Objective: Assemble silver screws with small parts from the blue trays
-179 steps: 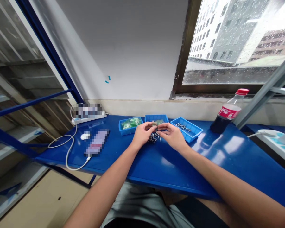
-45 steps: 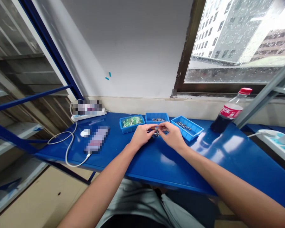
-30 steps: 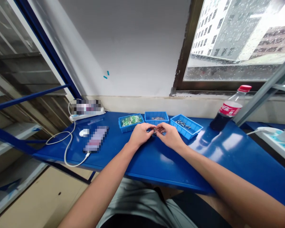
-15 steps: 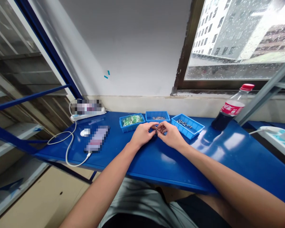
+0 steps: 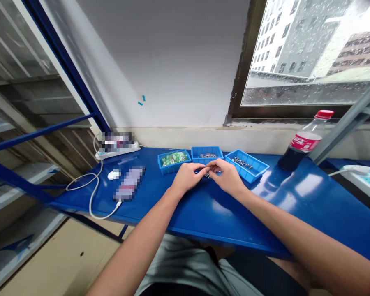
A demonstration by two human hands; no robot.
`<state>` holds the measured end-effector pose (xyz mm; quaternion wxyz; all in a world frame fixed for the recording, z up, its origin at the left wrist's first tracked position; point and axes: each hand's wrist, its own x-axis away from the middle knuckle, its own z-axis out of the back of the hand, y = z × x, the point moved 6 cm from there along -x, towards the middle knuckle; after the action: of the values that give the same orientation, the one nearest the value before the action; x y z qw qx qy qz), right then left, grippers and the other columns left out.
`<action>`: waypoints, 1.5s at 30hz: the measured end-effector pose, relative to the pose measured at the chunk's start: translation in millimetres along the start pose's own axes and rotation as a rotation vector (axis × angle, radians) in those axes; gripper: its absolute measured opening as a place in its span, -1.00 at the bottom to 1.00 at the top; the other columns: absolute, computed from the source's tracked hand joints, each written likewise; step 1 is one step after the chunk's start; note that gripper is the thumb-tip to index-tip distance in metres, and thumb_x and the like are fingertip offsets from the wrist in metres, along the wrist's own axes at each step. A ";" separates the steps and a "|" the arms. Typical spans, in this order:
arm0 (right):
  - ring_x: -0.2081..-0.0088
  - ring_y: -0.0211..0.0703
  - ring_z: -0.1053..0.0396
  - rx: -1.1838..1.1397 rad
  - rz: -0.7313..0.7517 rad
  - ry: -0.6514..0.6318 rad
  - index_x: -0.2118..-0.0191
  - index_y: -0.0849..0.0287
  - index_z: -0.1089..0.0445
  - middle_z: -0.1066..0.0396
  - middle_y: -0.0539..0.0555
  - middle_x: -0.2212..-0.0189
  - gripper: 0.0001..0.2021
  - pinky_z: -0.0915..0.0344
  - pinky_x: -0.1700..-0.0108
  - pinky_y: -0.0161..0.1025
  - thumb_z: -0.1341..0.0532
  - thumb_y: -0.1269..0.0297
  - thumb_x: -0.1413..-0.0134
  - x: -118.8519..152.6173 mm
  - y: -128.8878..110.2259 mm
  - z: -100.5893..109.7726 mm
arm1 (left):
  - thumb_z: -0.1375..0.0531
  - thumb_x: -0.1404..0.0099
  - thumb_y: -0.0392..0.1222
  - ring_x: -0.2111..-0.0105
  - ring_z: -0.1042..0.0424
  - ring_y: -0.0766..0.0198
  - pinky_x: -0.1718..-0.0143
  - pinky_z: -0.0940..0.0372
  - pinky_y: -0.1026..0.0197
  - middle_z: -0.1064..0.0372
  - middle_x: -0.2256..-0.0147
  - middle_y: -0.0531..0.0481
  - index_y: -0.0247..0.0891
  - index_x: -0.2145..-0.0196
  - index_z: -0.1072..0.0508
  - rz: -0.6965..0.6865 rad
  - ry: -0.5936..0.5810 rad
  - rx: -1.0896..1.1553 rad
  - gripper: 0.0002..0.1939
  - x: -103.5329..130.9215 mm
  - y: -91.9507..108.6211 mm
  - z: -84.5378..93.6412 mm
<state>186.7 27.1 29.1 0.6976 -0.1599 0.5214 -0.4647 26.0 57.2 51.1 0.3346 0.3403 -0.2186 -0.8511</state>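
Note:
My left hand and my right hand meet fingertip to fingertip just above the blue table. Both are closed in a pinch around a small shiny metal piece, mostly hidden by the fingers, so its kind does not show. Behind the hands stand blue plastic trays: the left tray holds small green and clear pieces, the middle tray holds thin metal parts, and the right tray, set at an angle, holds dark and silvery metal parts.
A cola bottle stands at the right by the window. To the left lie a blurred-out phone with a white cable, a round white object and a power strip. Another white strip sits at the far right.
The fingertips have drawn closer together and shifted around the small metal piece. The whole view has moved slightly, so the table and trays appear a little lower and further right.

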 end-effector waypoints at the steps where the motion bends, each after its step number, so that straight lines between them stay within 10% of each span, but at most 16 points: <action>1: 0.25 -0.06 -0.56 0.000 0.003 -0.002 0.17 0.10 -0.51 -0.58 0.07 0.25 -0.87 -0.53 0.11 -0.08 -0.27 0.35 -0.15 0.0 -0.1 0.0 | -0.22 -0.46 -0.06 0.14 -0.65 0.11 0.05 -0.47 0.19 -0.67 0.14 -0.02 -0.19 0.10 -0.69 0.000 -0.006 0.009 -0.74 0.0 -0.7 -0.8; 24: 0.34 -0.11 -0.51 -0.055 -0.040 -0.011 0.14 0.12 -0.46 -0.53 0.04 0.34 -0.84 -0.51 0.26 -0.15 -0.28 0.32 -0.13 -1.7 8.0 -8.3 | -0.30 -0.33 -0.29 0.22 -0.65 0.19 0.09 -0.53 0.17 -0.67 0.19 -0.02 -0.21 -0.02 -0.56 0.098 0.070 0.160 -0.70 -0.2 -8.0 3.5; 38: 0.14 0.21 -0.34 0.880 0.198 0.144 0.19 0.16 -0.51 -0.47 0.27 0.28 -0.83 -0.29 0.11 0.07 -0.15 0.39 -0.27 -21.7 2.1 61.0 | -0.33 -0.36 -0.13 -0.04 -0.58 0.07 -0.15 -0.42 0.05 -0.61 -0.02 -0.08 -0.15 -0.01 -0.64 -0.185 -0.161 -0.177 -0.72 1.8 -11.9 -18.6; 45: 0.13 0.20 -0.33 0.787 0.264 0.045 0.14 0.12 -0.54 -0.49 0.25 0.25 -0.80 -0.29 0.05 0.12 -0.15 0.27 -0.37 -12.5 -2.3 49.6 | -0.28 -0.36 -0.23 0.07 -0.60 0.12 -0.04 -0.44 0.14 -0.64 0.07 -0.08 -0.19 0.07 -0.66 -0.179 -0.124 -0.201 -0.78 1.3 -18.1 -17.5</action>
<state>228.7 23.1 58.0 0.7476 0.1972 0.3351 -0.5384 30.3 66.0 27.9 0.2756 0.2701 -0.1214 -0.9145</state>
